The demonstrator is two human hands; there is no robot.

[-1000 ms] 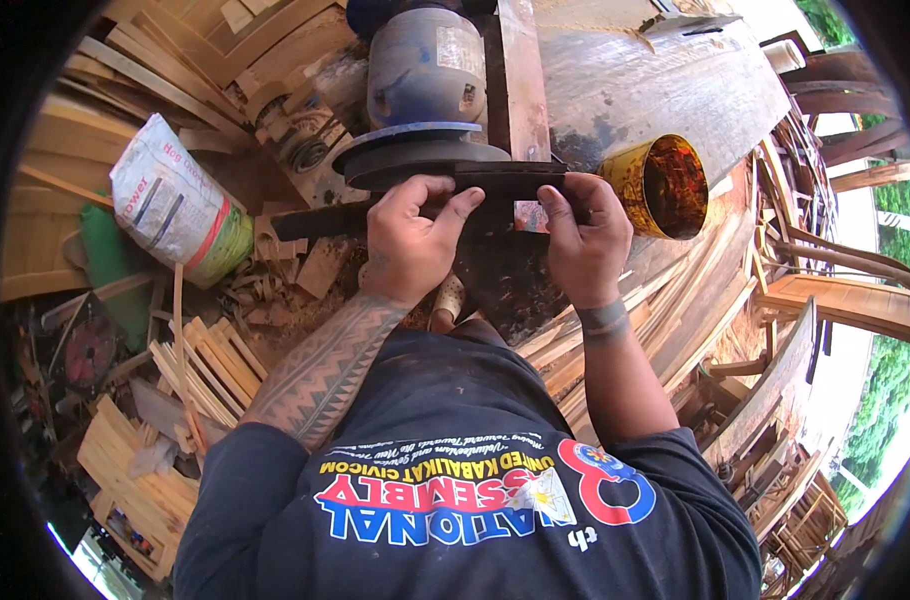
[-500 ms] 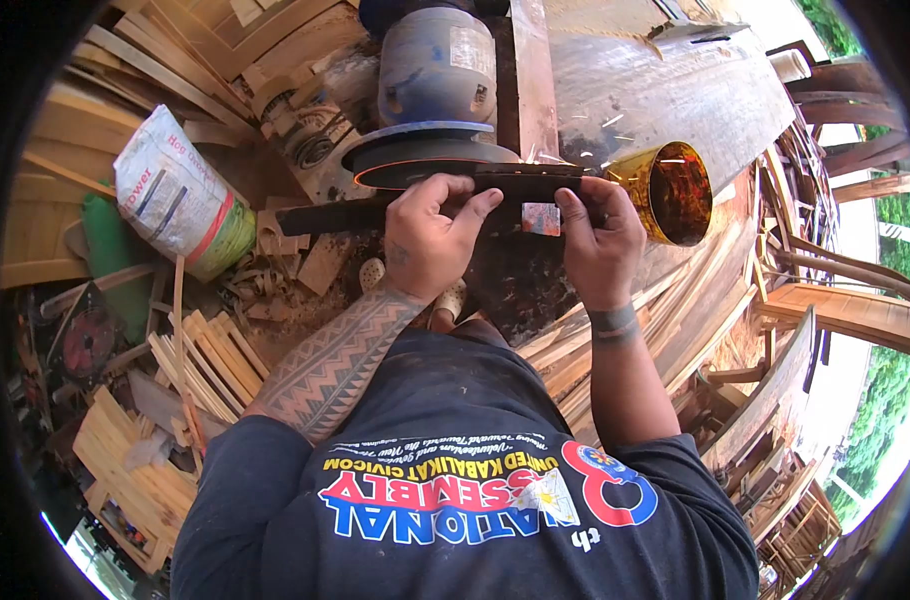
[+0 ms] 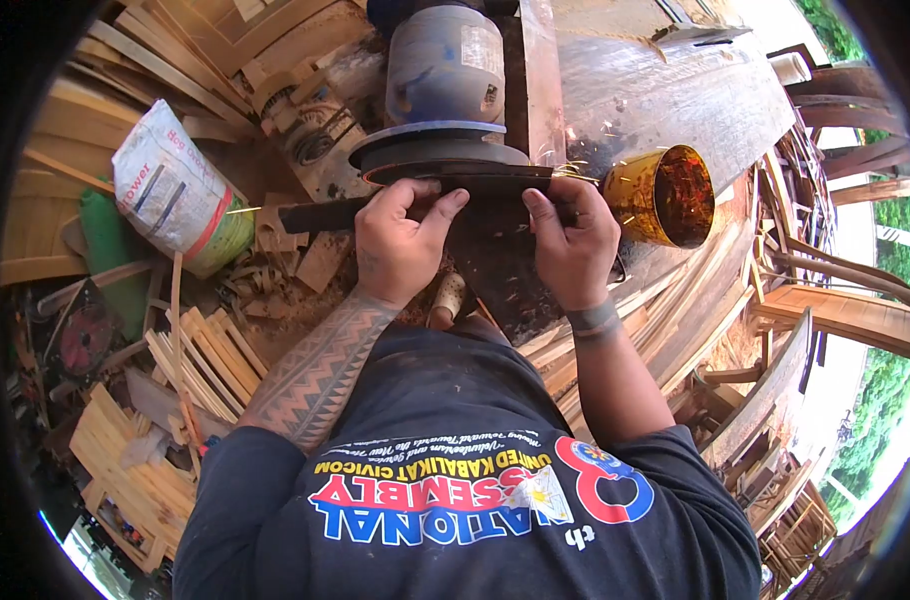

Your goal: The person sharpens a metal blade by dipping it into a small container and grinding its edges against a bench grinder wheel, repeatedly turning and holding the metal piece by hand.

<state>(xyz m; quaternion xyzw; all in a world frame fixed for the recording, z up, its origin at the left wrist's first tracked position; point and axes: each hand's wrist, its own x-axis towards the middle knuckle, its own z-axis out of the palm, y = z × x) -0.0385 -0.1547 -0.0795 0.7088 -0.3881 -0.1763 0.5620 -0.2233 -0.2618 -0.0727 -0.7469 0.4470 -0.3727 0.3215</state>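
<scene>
My left hand (image 3: 405,238) and my right hand (image 3: 578,240) grip a dark flat metal strip (image 3: 495,182), thumbs on the near side. The strip lies level against the near face of a grinding wheel (image 3: 445,152), and sparks fly off around it. Behind the wheel is a blue-grey, dusty electric motor (image 3: 445,70). A dark bar (image 3: 320,216) sticks out left of my left hand; whether it joins the strip is hidden. Right of my right hand lies an amber, open-ended cylinder (image 3: 630,190), its opening facing right.
A white, red and green sack (image 3: 175,190) stands at the left beside wood shavings. Wood strips (image 3: 200,365) are stacked below it, and more long strips (image 3: 665,310) lie at the right. A worn board (image 3: 675,90) covers the bench behind the cylinder.
Both hands have shifted left with the metal strip along the wheel. Sparks now scatter further around the cylinder, and one streak shows near the sack.
</scene>
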